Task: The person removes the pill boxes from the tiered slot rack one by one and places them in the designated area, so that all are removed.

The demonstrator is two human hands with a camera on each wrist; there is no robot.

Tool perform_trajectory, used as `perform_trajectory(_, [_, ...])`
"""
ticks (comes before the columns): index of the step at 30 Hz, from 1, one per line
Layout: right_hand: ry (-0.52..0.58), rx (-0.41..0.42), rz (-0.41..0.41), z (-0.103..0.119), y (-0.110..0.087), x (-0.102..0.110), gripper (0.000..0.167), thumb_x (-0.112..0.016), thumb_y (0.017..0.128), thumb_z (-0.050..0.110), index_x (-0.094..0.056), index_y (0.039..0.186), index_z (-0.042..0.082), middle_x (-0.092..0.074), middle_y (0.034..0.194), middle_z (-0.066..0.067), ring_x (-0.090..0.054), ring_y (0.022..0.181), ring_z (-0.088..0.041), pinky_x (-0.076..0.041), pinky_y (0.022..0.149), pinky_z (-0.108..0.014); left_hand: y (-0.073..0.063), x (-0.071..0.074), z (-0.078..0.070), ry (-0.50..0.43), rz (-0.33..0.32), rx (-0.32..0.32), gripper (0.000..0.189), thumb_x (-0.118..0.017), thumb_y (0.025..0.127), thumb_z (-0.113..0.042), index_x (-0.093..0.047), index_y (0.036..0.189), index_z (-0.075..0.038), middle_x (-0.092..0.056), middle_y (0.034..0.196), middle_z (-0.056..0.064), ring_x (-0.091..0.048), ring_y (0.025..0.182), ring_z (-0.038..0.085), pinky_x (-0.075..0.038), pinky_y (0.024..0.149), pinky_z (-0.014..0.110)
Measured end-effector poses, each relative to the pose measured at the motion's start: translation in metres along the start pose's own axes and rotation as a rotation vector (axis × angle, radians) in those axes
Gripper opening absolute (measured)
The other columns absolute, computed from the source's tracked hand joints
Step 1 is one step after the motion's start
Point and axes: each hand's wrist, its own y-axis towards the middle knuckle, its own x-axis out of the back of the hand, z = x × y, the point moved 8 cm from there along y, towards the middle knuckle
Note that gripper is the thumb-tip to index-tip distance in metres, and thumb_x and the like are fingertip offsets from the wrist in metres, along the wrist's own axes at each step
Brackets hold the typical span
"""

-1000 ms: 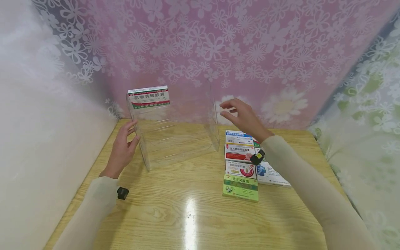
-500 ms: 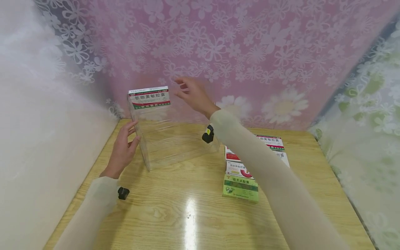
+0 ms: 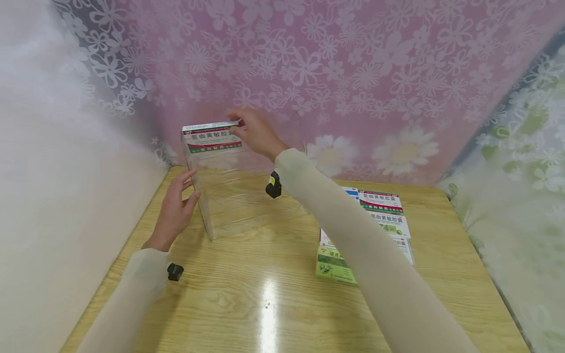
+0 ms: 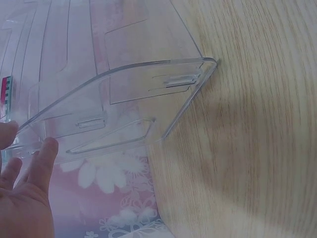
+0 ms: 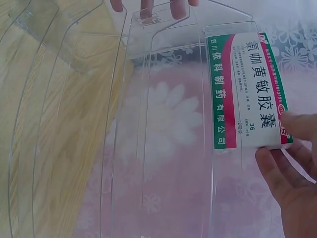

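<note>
A white, red and green medicine box (image 3: 212, 139) stands on the top tier, left end, of a clear plastic tiered rack (image 3: 247, 211). My right hand (image 3: 258, 132) pinches the box's right end; in the right wrist view the thumb lies on its printed front, with fingers (image 5: 270, 166) at the end face. My left hand (image 3: 174, 211) touches the rack's left side panel with loosely extended fingers. Seen from the left wrist, those fingers (image 4: 44, 161) lie against the clear panel (image 4: 129, 89) near its sloping edge.
More medicine boxes lie in rows on the wooden table (image 3: 229, 294) at the right, among them a green box (image 3: 333, 264) and a red-green one (image 3: 380, 201). My right forearm covers part of them. A pink floral backdrop (image 3: 335, 73) rises behind the rack.
My right hand has moved left from beyond the rack's right side to the medicine box on the top tier and now pinches its right end. The left hand has stayed at the side panel.
</note>
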Motion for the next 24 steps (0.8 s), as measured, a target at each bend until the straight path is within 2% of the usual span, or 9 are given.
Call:
perform_trajectory(6, [-0.082, 0.0, -0.06, 0.006, -0.003, 0.008, 0.035, -0.06, 0.113, 0.009, -0.067, 0.147, 0.011, -0.065, 0.149, -0.005, -0.062, 0.133, -0.019, -0.052, 0.113, -0.027, 0.0, 0.0, -0.001, -0.004, 0.0, 0.004, 0.06, -0.057, 0.114, -0.008, -0.035, 0.17, -0.015, -0.032, 0.174, 0.02, -0.045, 0.153, 0.049, -0.054, 0.105, 0.074])
perform_trajectory(14, [-0.064, 0.004, -0.189, 0.003, -0.019, 0.05, 0.029, -0.059, 0.114, 0.015, -0.072, 0.14, 0.015, -0.065, 0.144, -0.004, -0.062, 0.128, -0.018, -0.054, 0.106, -0.026, 0.001, 0.001, 0.0, 0.001, -0.006, -0.01, 0.06, -0.057, 0.114, -0.01, -0.035, 0.17, -0.016, -0.032, 0.174, 0.02, -0.046, 0.152, 0.05, -0.055, 0.104, 0.073])
perform_trajectory(19, [-0.041, -0.001, -0.227, -0.008, -0.038, 0.078, 0.028, -0.06, 0.113, 0.013, -0.073, 0.139, 0.014, -0.066, 0.144, -0.005, -0.061, 0.127, -0.02, -0.054, 0.106, -0.029, 0.0, 0.0, 0.001, 0.001, -0.003, -0.019, 0.062, -0.056, 0.115, -0.012, -0.033, 0.171, -0.021, -0.032, 0.174, 0.02, -0.046, 0.152, 0.051, -0.055, 0.103, 0.074])
perform_trajectory(24, [-0.037, -0.009, -0.246, -0.027, -0.071, 0.106, 0.027, -0.06, 0.113, 0.013, -0.074, 0.136, 0.011, -0.066, 0.143, -0.008, -0.06, 0.124, -0.022, -0.058, 0.106, -0.036, -0.001, -0.002, 0.002, -0.006, -0.002, -0.012, 0.062, -0.057, 0.115, -0.013, -0.034, 0.171, -0.022, -0.033, 0.174, 0.018, -0.046, 0.153, 0.049, -0.055, 0.104, 0.073])
